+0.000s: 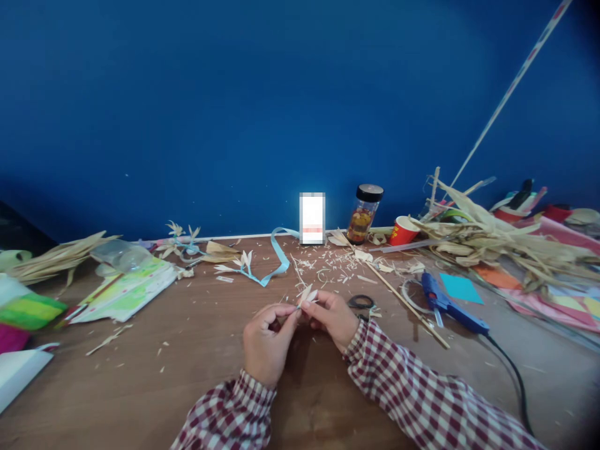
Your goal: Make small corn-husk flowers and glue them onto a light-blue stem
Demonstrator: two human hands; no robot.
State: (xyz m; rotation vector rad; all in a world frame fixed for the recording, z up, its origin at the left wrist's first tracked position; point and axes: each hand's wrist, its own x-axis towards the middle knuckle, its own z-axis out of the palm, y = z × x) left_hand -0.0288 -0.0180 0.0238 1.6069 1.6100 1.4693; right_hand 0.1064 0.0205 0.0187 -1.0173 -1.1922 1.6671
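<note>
Close together above the middle of the table, my left hand and my right hand both pinch a small flower of pale corn-husk petals. My left fingertips close on its lower end, while my right thumb and fingers press the petals. Most of its base is hidden behind my fingers. Just beyond lies a finished-looking husk flower on a stem, joined to a light blue ribbon that curls back toward the wall. Black-handled scissors lie beside my right wrist, partly covered by the sleeve.
A blue glue gun with its cord and a thin stick lie at right. Behind stand a lidded jar and red paper cup. Dried husks heap at right; a painted sheet lies left. Husk scraps litter the table.
</note>
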